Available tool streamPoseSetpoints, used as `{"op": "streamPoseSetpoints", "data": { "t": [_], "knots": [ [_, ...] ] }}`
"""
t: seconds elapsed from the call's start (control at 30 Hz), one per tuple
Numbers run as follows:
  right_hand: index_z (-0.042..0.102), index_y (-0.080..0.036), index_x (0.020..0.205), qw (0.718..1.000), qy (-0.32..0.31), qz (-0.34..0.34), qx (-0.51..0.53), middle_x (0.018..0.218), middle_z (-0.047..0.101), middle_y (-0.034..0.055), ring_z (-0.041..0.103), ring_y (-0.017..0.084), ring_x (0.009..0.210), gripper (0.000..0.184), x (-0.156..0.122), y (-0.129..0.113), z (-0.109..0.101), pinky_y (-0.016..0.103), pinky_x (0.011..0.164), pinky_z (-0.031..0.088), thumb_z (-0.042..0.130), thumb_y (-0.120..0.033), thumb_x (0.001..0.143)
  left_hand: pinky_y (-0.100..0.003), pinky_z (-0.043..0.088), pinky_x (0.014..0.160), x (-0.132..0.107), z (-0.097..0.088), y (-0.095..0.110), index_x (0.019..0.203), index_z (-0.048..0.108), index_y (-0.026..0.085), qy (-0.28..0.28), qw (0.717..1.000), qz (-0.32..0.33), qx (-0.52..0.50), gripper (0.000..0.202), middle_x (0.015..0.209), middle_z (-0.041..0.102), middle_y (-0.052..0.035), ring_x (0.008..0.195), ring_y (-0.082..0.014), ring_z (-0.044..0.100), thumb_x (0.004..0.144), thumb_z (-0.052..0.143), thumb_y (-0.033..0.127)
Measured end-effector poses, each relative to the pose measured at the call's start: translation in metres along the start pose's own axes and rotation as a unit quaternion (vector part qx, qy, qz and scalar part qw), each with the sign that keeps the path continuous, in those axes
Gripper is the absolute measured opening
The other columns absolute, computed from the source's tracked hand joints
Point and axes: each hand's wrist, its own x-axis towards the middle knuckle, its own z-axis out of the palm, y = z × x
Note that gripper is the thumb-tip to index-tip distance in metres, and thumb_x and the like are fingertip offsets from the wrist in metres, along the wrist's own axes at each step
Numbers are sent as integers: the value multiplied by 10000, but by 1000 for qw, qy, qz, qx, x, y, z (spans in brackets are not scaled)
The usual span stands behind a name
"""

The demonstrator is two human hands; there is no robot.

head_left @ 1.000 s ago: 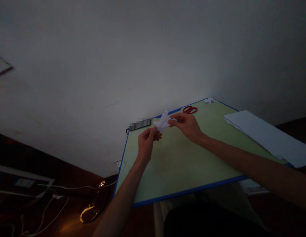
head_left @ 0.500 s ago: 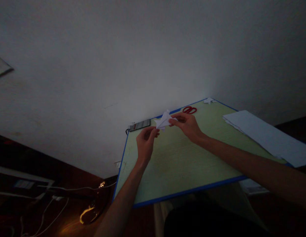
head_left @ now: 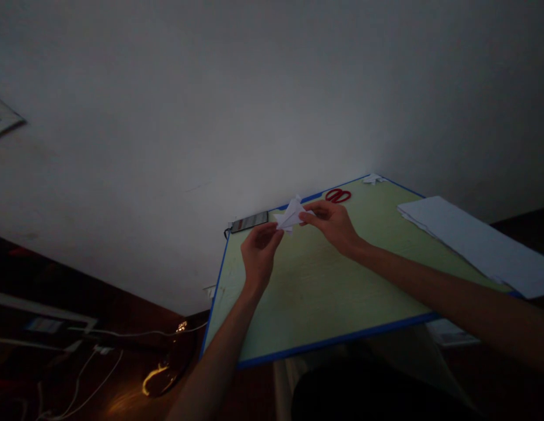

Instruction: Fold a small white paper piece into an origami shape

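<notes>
A small piece of folded white paper, with several pointed flaps, is held up above the pale green table. My right hand pinches its right side between thumb and fingers. At the paper's lower left tip, my left hand has its thumb and fingertips closed on a corner. Its other fingers are curled and partly hidden. The paper's underside cannot be seen.
Red-handled scissors lie by the table's far edge, and a phone at the far left corner. Another folded white paper piece sits at the far right corner. White sheets overhang the right edge. A wall rises behind.
My left thumb has moved up against the fingertips at the paper's lower left corner. The right hand and the paper have barely moved.
</notes>
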Motion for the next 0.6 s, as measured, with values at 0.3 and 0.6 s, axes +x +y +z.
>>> {"op": "streamPoseSetpoints", "data": {
  "t": [0.3, 0.6],
  "knots": [
    [746, -187, 877, 1000, 0, -2, 0, 835, 783, 48, 755, 215, 733, 395, -1, -1, 0, 406, 775, 639, 898, -473, 650, -301, 576, 770, 1, 1, 1, 1028, 767, 185, -10, 996, -61, -63, 359, 866, 781, -60, 794, -170, 734, 704, 876, 296],
    [742, -186, 886, 1000, -1, -2, -4, 846, 785, 50, 751, 213, 740, 407, -1, -1, -1, 410, 787, 637, 888, -491, 659, -315, 581, 804, -1, 2, 6, 1063, 791, 207, -7, 997, -49, -57, 382, 879, 792, -61, 811, -175, 742, 701, 875, 293]
  ]
}}
